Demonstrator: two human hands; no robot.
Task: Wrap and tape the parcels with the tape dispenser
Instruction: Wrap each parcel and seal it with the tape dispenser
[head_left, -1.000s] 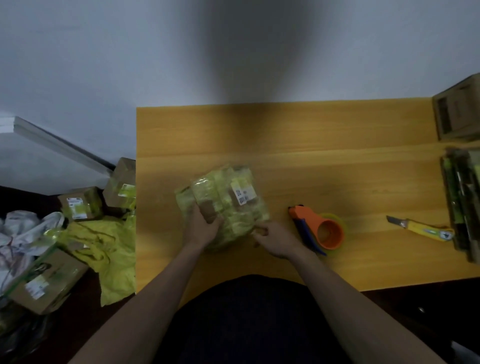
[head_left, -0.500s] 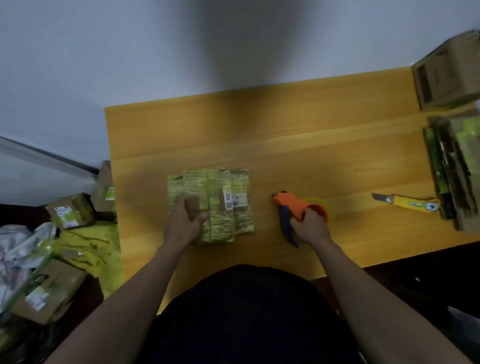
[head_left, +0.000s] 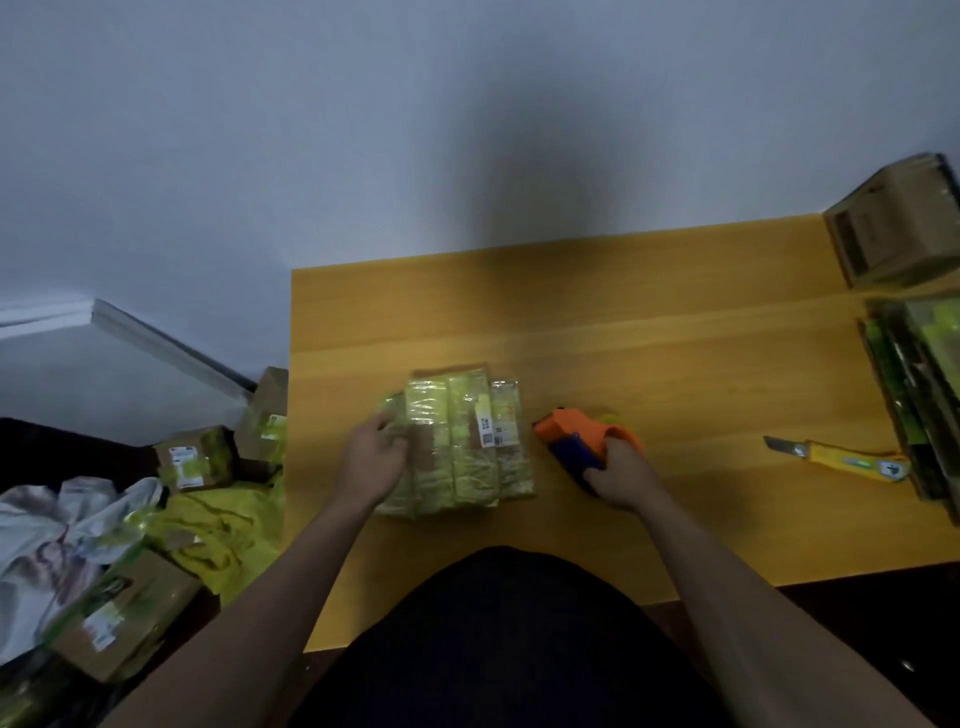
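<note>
Left hand presses fingers loosely spread on the parcel to steady it, right hand at 3 o'clock clamps the tape dispenser handle, ready to tape.

Left hand lies apparently flat, fingers relaxed; right hand is curled gripping.

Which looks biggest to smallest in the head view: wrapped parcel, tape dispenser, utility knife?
1. wrapped parcel, clearly largest.
2. tape dispenser and utility knife: unsure. The knife looks longer but thinner, and the right hand covers part of the dispenser.
</note>
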